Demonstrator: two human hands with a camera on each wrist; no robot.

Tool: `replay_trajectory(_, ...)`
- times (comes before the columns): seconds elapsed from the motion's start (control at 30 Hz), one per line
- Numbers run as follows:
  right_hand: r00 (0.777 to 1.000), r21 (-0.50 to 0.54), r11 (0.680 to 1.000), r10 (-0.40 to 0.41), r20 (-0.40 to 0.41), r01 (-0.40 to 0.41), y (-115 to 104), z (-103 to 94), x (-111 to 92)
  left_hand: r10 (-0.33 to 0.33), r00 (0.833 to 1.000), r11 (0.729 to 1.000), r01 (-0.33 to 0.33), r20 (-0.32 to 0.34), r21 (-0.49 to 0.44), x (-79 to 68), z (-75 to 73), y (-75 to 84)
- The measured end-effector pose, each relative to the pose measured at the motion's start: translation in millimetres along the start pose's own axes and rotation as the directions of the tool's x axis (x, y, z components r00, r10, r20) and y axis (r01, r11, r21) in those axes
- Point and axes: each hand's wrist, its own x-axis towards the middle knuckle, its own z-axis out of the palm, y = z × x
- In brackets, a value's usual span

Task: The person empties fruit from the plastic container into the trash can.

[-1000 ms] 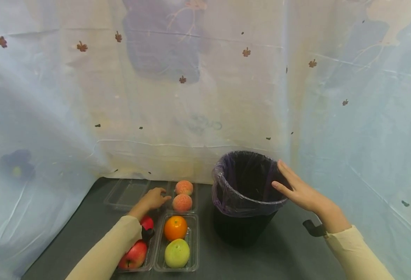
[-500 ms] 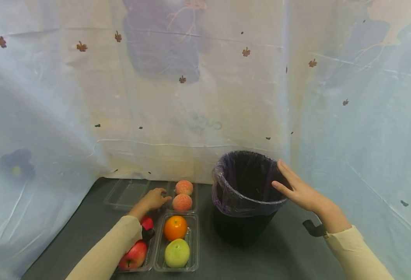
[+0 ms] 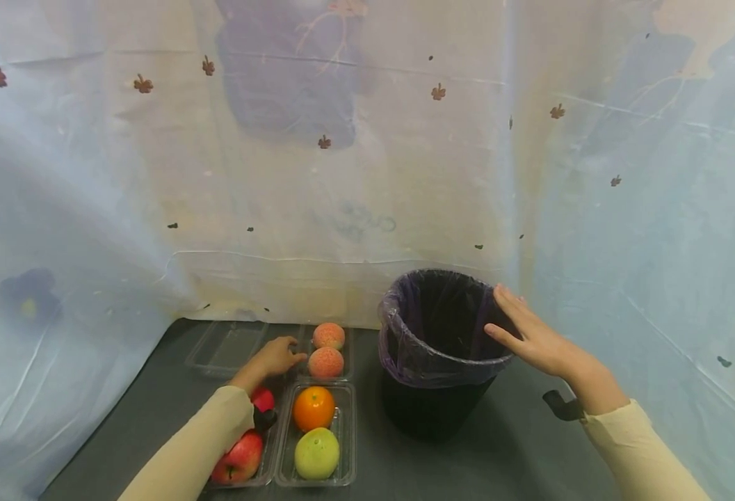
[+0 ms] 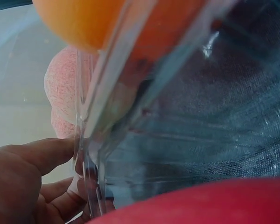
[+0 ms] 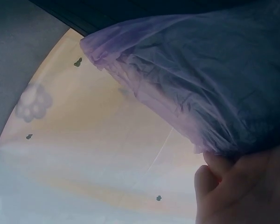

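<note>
In the head view my left hand rests at the left edge of a clear plastic tray with two peaches in it. Its fingers are loosely bent; the left wrist view shows the thumb beside clear plastic rims, and any grip on them is unclear. My right hand lies against the right rim of a black bin, fingers straight and thumb apart. A purple-tinted bag lines the bin and folds over its rim. In the right wrist view fingers touch the bag.
A nearer tray holds an orange and a yellow-green fruit. Left of it, red apples lie partly under my left sleeve. Another clear tray stands at the back left. A patterned plastic curtain surrounds the dark table.
</note>
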Motion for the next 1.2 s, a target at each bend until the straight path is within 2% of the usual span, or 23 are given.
replay_trajectory(0.27, 1.000, -0.004, 1.000, 0.010, 0.011, -0.010, -0.1, -1.0, 0.9, 0.001, 1.000, 0.999, -0.001, 0.004, -0.035, 1.5, 0.3, -0.7)
replay_trajectory(0.5, 1.000, -0.010, 1.000, 0.021, 0.015, -0.021, 0.0, -0.5, 0.9, 0.043, 0.998, 0.998, -0.045, -0.045, -0.046, 7.6, 3.1, -3.6)
replay_trajectory(0.67, 1.000, -0.010, 1.000, 0.020, 0.014, -0.020, 1.0, -0.2, 0.9, 0.033, 0.998, 0.991, -0.038, -0.047, -0.126, 5.5, 1.7, -0.7)
replay_trajectory(0.93, 1.000, 0.006, 1.000, 0.018, 0.011, -0.018, 1.0, 0.4, 1.0, 0.045, 0.996, 0.964, -0.062, -0.071, -0.259, -1.3, -3.0, 5.1)
replay_trajectory(1.2, 1.000, 0.020, 1.000, 0.015, 0.014, -0.015, 1.7, 0.4, 0.4, 0.052, 0.989, 0.963, -0.086, -0.136, -0.254, 2.4, -9.8, -0.9)
